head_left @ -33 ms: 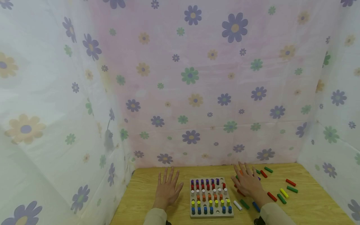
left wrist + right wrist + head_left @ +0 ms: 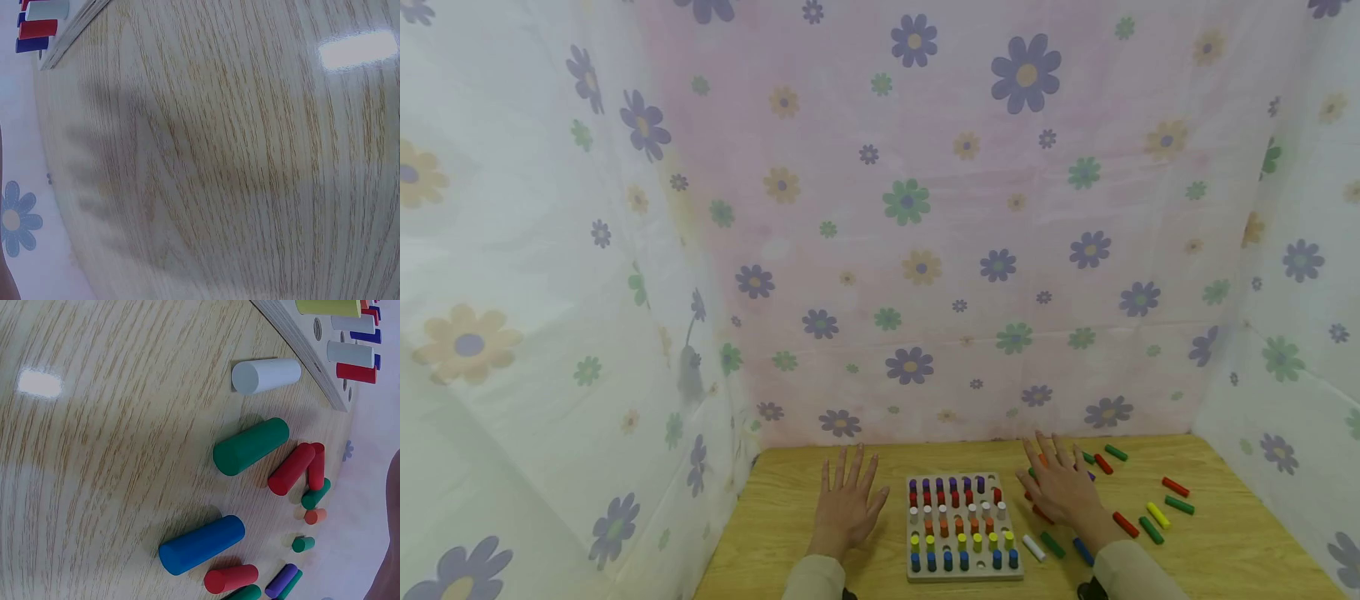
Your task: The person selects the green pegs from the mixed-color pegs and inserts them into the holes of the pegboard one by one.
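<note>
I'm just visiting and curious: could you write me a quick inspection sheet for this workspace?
Surface: wood-grain table, a bright reflection on it in both wrist views.
Job's things: board with standing pegs in coloured rows, some gaps; loose pegs scattered to its right.
Clutter: nothing seen besides the loose pegs.
Grips: left grip and right grip, bare hands, fingers spread, holding nothing; the right partly hides some pegs.
Cables: nothing seen.
Surroundings: flowered sheets behind and on both sides.

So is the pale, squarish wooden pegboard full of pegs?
No, only partly filled: the pegboard has bare holes, including one in the row of blue cylindrical pegs.
</note>
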